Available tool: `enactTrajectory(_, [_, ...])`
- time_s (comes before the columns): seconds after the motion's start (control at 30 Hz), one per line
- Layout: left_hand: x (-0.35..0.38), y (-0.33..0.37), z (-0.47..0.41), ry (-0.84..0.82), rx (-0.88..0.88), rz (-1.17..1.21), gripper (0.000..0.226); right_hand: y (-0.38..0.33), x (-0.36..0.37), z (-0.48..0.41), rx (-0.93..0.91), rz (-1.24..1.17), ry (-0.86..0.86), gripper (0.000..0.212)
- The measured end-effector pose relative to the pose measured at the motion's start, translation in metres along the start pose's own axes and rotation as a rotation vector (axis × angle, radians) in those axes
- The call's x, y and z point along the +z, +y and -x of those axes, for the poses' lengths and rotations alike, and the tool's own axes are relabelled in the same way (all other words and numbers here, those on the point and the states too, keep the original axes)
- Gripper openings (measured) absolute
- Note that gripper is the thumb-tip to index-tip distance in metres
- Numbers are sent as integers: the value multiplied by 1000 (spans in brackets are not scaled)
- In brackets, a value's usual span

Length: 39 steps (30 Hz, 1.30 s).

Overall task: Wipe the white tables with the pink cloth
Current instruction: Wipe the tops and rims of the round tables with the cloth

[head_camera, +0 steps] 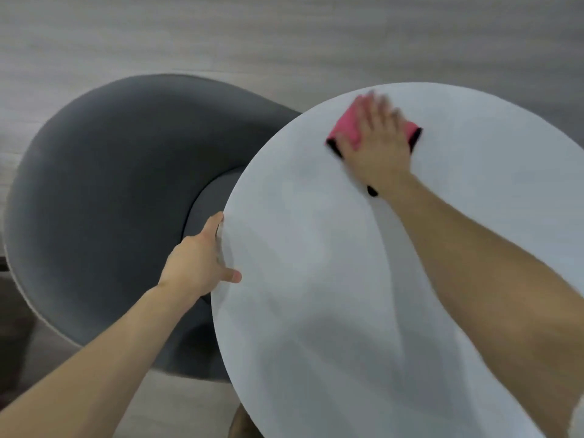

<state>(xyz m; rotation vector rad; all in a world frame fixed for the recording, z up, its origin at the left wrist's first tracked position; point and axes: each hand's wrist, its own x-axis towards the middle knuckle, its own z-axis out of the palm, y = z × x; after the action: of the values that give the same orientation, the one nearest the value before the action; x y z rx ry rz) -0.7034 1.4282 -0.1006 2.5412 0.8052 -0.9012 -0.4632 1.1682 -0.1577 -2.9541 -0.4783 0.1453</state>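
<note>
— Pink cloth with black edging (pixel 346 128), anyone catch where it sat in that shot?

— Yeah, it lay flat on the far part of the round white table top (pixel 347 295), a bit in from the far rim. The right hand (pixel 376 143) was pressed down on it, palm down, fingers straight and slightly spread, so only the cloth's left side and right edge poked out. Fingertips were blurry tbh.

— And the other hand?

— The left hand (pixel 196 263) was on the table's left rim, thumb resting on the surface, fingers running along and under the edge, so it was holding the table.

— What was around it?

— A dark grey upholstered tub chair (pixel 104 184) sat just left of the table, its seat partly under the rim. Pale wood-grain floor (pixel 284 33) lay beyond all that. A small black bit showed by the right wrist, couldn't tell what it was.
</note>
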Motion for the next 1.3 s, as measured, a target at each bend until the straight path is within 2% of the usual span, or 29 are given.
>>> enactTrajectory(0.03, [0,0,-1,6,-3,3,132,-13,0,-4,135,-22,40,84])
enactTrajectory(0.07, [-1,-1,-1,7,-7,11,131,-40,5,4,152,-39,68,80])
enactTrajectory(0.1, [-1,-1,-1,10,-6,18,129,-76,12,21,22,-40,74,77])
enactTrajectory(0.2, [1,-6,-1,30,13,41,108,-157,27,91,-776,2,-151,71])
enactTrajectory(0.23, [2,-8,0,34,18,64,103,-157,24,96,-920,15,-190,71])
enactTrajectory(0.27, [3,-9,2,31,11,90,104,-144,20,86,-966,-9,-189,72])
enactTrajectory(0.3, [4,-9,4,24,2,109,110,-125,17,63,-902,-51,-153,74])
enactTrajectory(0.33, [4,-10,5,17,-5,114,115,-102,13,37,-737,-76,-146,77])
enactTrajectory(0.43, [7,-11,2,16,10,131,116,-28,-6,-32,-113,8,-82,88])
enactTrajectory(0.5, [7,-13,2,21,20,148,116,-32,0,-39,73,0,-10,83])
enactTrajectory(0.57, [6,-14,1,22,28,150,115,-85,15,-5,-3,-29,44,75])
enactTrajectory(0.6, [5,-14,1,19,34,147,114,-114,21,23,-141,-40,49,72])
enactTrajectory(0.67, [4,-13,0,20,65,137,111,-148,28,83,-514,-23,-48,70])
enactTrajectory(0.73, [4,-13,-1,33,91,120,111,-132,22,119,-746,7,-141,70])
enactTrajectory(0.77, [4,-13,0,38,95,107,111,-112,16,123,-768,2,-152,72])
enactTrajectory(0.83, [4,-11,0,41,102,76,110,-63,9,113,-596,17,-139,76])
enactTrajectory(0.93, [4,-15,-4,55,171,24,104,-22,3,87,-71,27,-43,81])
enactTrajectory(1.0, [6,-24,-3,77,269,-24,97,-53,11,80,225,-7,39,79])
enactTrajectory(1.03, [7,-33,-1,85,324,-42,94,-86,18,81,311,-23,74,78])
enactTrajectory(1.1, [9,-61,4,130,404,-62,90,-161,34,92,295,-46,98,76])
enactTrajectory(1.2, [9,-115,17,204,483,-141,75,-250,51,141,84,-75,83,75])
enactTrajectory(1.3, [7,-139,20,236,571,-229,59,-255,56,220,-11,-78,57,77])
